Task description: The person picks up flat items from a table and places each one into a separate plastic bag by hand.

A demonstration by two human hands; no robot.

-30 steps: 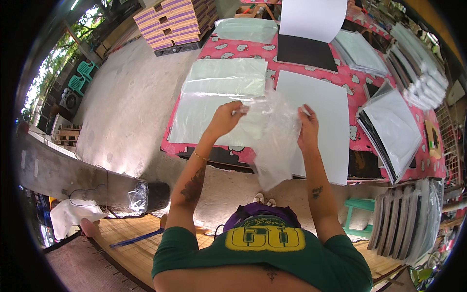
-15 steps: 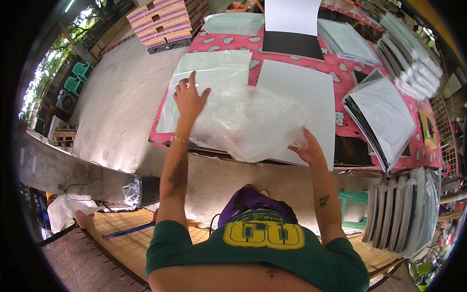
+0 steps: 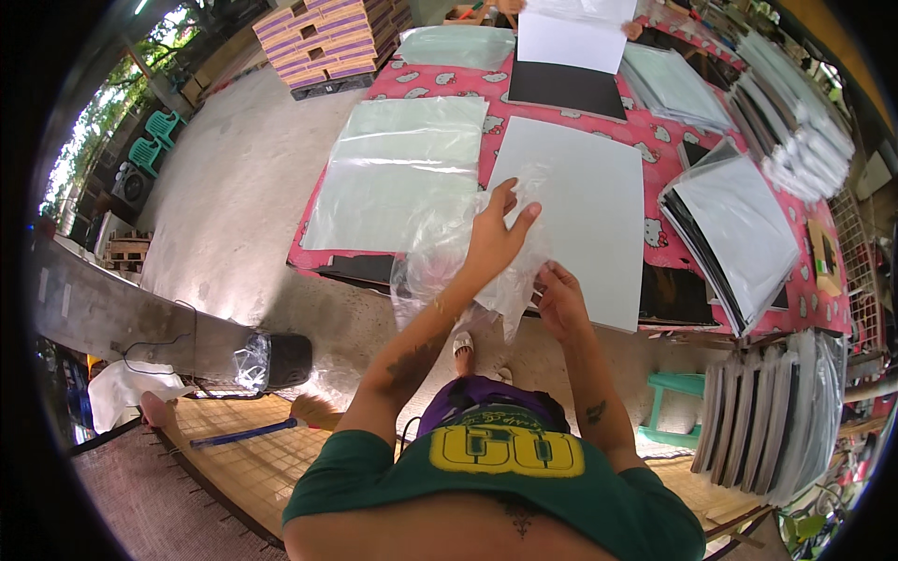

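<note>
A crumpled clear plastic bag (image 3: 430, 248) hangs over the table's near edge and bunches between my hands. My left hand (image 3: 498, 238) is against its upper part, thumb and fingers apart. Lower and to the right, my right hand (image 3: 563, 304) has its fingers closed on the bag's edge. Just beyond my hands lies a large white sheet or board (image 3: 580, 206). Left of it is a flat stack of clear plastic bags (image 3: 402, 168), smooth and shiny.
On the pink patterned table cover (image 3: 645, 140) stand wrapped stacks of boards (image 3: 734, 224) at right. Across the table, another person's hand (image 3: 632, 31) is at a raised white sheet (image 3: 571, 42) above a black board (image 3: 566, 89). Bagged boards (image 3: 762, 416) stand by a green stool (image 3: 673, 407).
My left hand has moved right and nearer, off the bag stack, toward my right hand. The loose bag is gathered and hangs lower. Another person's hands have appeared at the far side.
</note>
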